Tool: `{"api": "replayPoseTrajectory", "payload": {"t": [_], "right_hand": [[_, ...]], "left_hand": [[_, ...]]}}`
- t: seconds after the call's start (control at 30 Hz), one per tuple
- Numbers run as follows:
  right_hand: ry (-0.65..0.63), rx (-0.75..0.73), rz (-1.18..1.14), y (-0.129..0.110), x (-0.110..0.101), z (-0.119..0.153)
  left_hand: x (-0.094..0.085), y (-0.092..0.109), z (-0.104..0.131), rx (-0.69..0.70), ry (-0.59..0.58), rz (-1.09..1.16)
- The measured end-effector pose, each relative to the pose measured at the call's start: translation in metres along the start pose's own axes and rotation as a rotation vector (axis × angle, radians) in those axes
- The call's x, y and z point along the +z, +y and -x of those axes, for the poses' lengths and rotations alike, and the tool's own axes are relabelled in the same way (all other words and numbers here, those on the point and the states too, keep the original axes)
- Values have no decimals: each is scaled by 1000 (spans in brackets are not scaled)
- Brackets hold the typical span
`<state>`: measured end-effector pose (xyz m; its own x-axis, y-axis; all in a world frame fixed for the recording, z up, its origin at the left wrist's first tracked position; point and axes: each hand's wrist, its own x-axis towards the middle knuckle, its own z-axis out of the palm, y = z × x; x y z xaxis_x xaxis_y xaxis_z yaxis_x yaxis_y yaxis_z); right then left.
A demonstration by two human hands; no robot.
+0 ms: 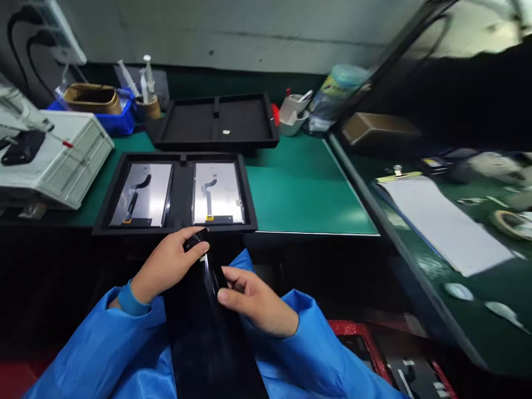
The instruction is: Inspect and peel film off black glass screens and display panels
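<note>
Sheet (pixel 213 277) in L hand (pixel 168 261), R hand (pixel 257 299); btm unclear.

We see a workshop bench for electronics work, its green mat (pixel 307 188) crossing the scene beneath a grey wall. At the near edge, a black foam tray (pixel 180 194) holds two flat panels (pixel 218 191) with ribbon cables. Plastic syringes (pixel 148 77) stand in a holder at the far left, near a white vented equipment box (pixel 54 155), while a clipboard with paper (pixel 444 216) and a tape roll (pixel 513 223) lie on a green surface at right.
</note>
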<state>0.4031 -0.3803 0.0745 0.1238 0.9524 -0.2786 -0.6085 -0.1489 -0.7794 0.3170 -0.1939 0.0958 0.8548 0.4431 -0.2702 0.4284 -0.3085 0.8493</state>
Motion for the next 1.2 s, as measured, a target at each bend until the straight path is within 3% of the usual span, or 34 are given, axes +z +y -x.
{"api": "replayPoseTrajectory", "payload": {"t": [0.3, 0.73, 0.93, 1.2], "right_hand": [[53, -92, 151, -6, 17, 27], [13, -190, 288, -6, 32, 33], [23, -168, 478, -11, 38, 36], [12, -149, 425, -10, 35, 35]], "left_hand": [[5, 19, -1, 92, -87, 3], [1, 20, 12, 76, -120, 45], [4, 25, 12, 57, -128, 22], [5, 21, 12, 78, -122, 62]]}}
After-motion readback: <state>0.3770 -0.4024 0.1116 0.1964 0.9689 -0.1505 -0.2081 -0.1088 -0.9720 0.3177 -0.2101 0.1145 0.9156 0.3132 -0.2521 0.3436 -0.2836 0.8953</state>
